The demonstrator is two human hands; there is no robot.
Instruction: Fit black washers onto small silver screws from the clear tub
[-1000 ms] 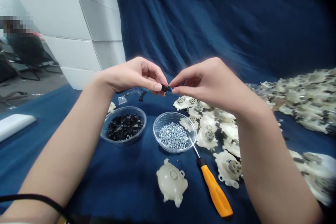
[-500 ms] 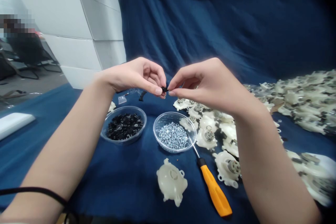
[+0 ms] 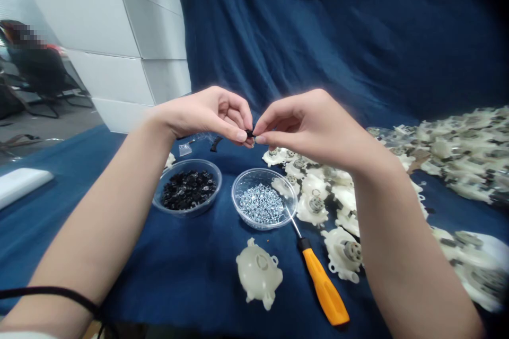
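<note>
My left hand (image 3: pixel 207 115) and my right hand (image 3: pixel 306 127) meet above the blue cloth, their fingertips pinching a small black plastic part (image 3: pixel 249 133). Most of that part is hidden by my fingers. Just below my hands sit two clear plastic bowls. One bowl (image 3: pixel 186 163) holds a heap of small black parts, and the other (image 3: pixel 254 172) holds silver screws. An orange-handled screwdriver (image 3: pixel 324 286) lies with its shaft tip by the screw bowl. Cream plastic housings (image 3: pixel 316 206) lie under my right hand, and a single one (image 3: pixel 258 274) lies in front.
A large heap of cream housings (image 3: pixel 449 153) lies at the right. Behind hangs a dark blue cloth (image 3: pixel 318 37) beside a white panelled wall (image 3: pixel 99 26). A seated person (image 3: pixel 35 58) is far left. A white pad (image 3: pixel 19 188) lies at the table's left.
My fingertips have closed further around the black part, which shows less now. The whole view has shifted slightly, with the table objects sitting a little higher and further left.
</note>
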